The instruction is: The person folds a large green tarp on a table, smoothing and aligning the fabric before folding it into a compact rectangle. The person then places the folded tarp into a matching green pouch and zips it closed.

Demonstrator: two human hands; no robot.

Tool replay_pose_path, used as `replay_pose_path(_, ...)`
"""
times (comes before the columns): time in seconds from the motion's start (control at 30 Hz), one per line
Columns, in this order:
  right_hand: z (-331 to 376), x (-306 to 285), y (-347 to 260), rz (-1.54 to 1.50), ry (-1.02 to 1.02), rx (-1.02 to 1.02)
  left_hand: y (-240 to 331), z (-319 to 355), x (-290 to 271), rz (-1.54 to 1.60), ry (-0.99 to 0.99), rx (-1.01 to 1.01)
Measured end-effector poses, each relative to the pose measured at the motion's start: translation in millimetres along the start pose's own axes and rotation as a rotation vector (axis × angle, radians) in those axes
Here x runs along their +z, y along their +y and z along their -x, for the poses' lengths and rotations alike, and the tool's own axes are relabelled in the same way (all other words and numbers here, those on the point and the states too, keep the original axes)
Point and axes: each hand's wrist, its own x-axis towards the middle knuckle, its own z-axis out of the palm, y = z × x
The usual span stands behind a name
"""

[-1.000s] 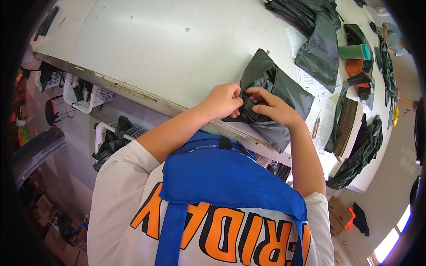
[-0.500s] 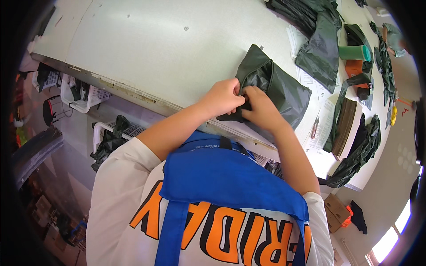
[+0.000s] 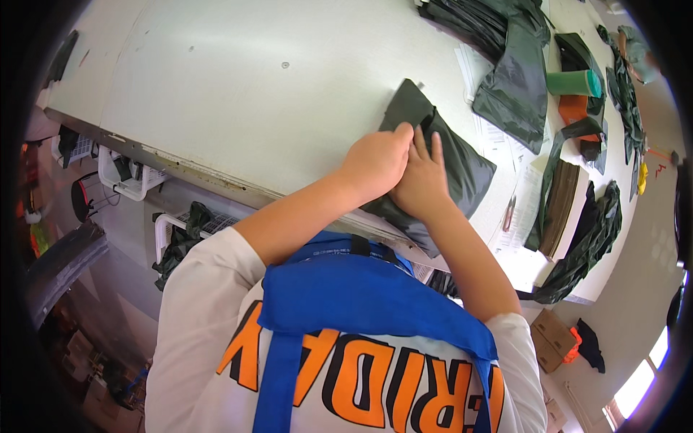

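A dark green pouch of shiny coated fabric [image 3: 465, 169] lies at a slant near the table's front edge, its pointed flap toward the far side. My left hand [image 3: 377, 162] is closed at the pouch's seam, with thumb and forefinger pinched there; its other fingers are curled out of sight. Close against it, my right hand [image 3: 422, 179] rests on the pouch with fingers stretched out along the fabric. Both hands hide the middle of the seam and part of the near left side.
More dark green fabric pieces [image 3: 511, 101] lie at the far right, beside a green roll [image 3: 574, 83] and an orange box [image 3: 580, 115]. Printed papers [image 3: 521, 198] carry a small cutting tool [image 3: 510, 213]. White baskets [image 3: 130, 177] stand below the table [image 3: 216, 108] on the left.
Both hands have moved up along the seam, away from me. The gap that showed the pouch's shiny inside is now closed or covered, and my right fingers have straightened from a curl.
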Motion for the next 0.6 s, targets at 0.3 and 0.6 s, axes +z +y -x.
replay_pose_path(0.3, -12, 53, 41, -1.483, 0.314, 0.047, -13, -15, 18, -0.162, -0.143, -0.037)
replay_pose_path(0.6, 11, 35, 16, -1.072, 0.715, 0.229, -10, -31, 34, -0.29, -0.27, -0.054)
